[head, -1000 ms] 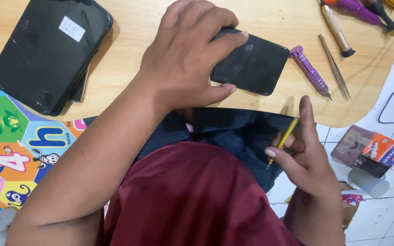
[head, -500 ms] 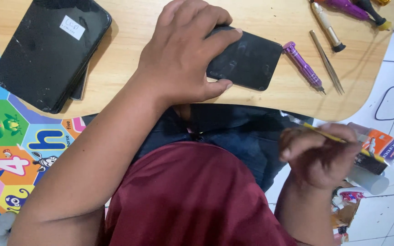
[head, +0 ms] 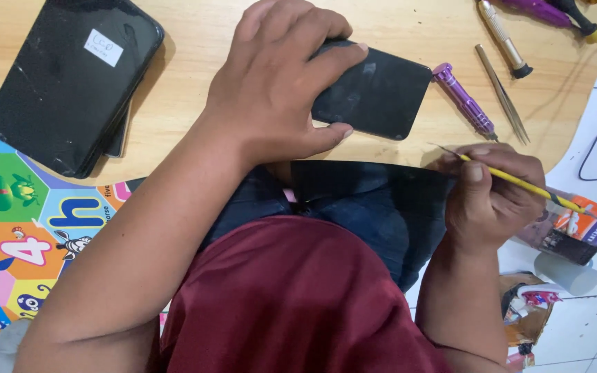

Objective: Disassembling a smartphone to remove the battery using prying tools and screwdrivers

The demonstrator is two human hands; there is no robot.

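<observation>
My left hand presses flat on the dark phone; my right hand pinches a thin yellow tool.

The phone lies under my left fingers, near the table edge; I think it can slide off if the pressing becomes weak; the purple screwdriver lies just beside it.
</observation>
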